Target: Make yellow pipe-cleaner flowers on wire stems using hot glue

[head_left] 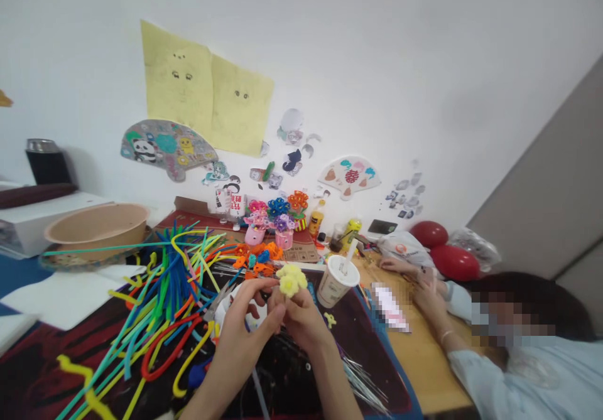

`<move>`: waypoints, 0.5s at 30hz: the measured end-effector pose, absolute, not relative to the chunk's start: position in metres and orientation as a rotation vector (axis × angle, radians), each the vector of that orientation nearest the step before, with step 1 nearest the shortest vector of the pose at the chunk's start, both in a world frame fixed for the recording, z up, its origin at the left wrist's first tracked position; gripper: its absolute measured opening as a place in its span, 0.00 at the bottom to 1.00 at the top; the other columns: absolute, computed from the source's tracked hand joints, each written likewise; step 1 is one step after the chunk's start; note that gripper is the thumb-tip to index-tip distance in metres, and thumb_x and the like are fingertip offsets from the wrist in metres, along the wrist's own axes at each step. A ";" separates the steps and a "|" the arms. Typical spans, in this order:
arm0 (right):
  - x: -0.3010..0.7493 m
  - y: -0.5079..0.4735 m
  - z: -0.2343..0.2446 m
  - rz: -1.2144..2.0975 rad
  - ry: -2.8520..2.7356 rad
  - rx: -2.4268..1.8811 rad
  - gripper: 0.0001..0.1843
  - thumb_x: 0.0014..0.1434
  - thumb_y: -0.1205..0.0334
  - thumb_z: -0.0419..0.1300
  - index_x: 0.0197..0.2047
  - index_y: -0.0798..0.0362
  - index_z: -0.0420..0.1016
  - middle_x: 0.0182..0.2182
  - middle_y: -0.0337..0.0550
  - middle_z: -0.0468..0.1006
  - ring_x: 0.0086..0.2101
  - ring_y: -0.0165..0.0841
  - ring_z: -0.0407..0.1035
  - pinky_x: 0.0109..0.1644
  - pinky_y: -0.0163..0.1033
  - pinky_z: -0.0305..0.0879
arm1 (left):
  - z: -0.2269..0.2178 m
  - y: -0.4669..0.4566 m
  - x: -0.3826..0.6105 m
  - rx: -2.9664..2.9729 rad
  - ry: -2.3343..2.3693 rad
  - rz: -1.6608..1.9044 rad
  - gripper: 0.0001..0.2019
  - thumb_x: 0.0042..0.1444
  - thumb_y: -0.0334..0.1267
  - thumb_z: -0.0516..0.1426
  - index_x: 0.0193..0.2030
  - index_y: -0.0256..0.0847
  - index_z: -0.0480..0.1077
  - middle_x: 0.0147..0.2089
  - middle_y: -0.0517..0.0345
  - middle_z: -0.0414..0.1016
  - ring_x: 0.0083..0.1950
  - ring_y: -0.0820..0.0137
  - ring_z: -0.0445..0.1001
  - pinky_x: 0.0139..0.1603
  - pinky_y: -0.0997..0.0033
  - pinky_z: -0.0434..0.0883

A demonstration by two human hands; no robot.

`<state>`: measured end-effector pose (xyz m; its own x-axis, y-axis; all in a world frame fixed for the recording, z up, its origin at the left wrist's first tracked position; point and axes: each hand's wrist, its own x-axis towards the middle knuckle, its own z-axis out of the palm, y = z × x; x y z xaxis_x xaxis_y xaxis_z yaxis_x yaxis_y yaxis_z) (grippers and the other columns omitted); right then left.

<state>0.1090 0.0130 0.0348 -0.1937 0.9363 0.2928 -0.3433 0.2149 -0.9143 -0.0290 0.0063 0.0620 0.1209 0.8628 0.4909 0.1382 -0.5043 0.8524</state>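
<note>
Both my hands are raised over the table and pinch a small yellow pipe-cleaner flower [291, 279]. My left hand [247, 319] grips it from the lower left, fingers curled toward its base. My right hand [301, 316] holds it from below right, fingers closed around its stem. To the left lies a big heap of coloured pipe cleaners [164, 294] on a dark mat [56, 357]. A white paper cup with a straw [336, 280] stands just right of the flower.
Finished pipe-cleaner flowers in small pots [276, 219] stand at the wall. A tan bowl [97, 225] sits at the left. Another person [513, 351] leans on the wooden table [424, 363] at the right, hands near a phone. Red balloons [445, 247] lie behind.
</note>
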 end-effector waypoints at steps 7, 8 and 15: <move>0.097 0.006 0.035 1.374 -1.327 -0.619 0.29 0.39 0.37 0.73 0.14 0.51 0.66 0.11 0.33 0.62 0.15 0.28 0.58 0.18 0.33 0.55 | 0.073 -0.010 -0.038 1.778 0.960 1.475 0.07 0.48 0.42 0.62 0.33 0.44 0.77 0.33 0.56 0.78 0.35 0.62 0.74 0.34 0.67 0.70; 0.095 0.006 0.035 1.378 -1.339 -0.616 0.30 0.38 0.37 0.73 0.13 0.50 0.64 0.11 0.33 0.61 0.16 0.29 0.58 0.18 0.33 0.56 | 0.074 -0.013 -0.039 1.776 0.966 1.481 0.06 0.48 0.41 0.62 0.32 0.43 0.77 0.33 0.56 0.78 0.36 0.62 0.74 0.34 0.67 0.70; 0.091 0.009 0.026 1.401 -1.369 -0.626 0.31 0.41 0.30 0.67 0.24 0.53 0.72 0.15 0.34 0.66 0.15 0.28 0.59 0.18 0.34 0.60 | 0.073 -0.016 -0.044 1.730 1.053 1.598 0.05 0.48 0.40 0.60 0.24 0.44 0.73 0.28 0.59 0.76 0.33 0.64 0.71 0.35 0.66 0.69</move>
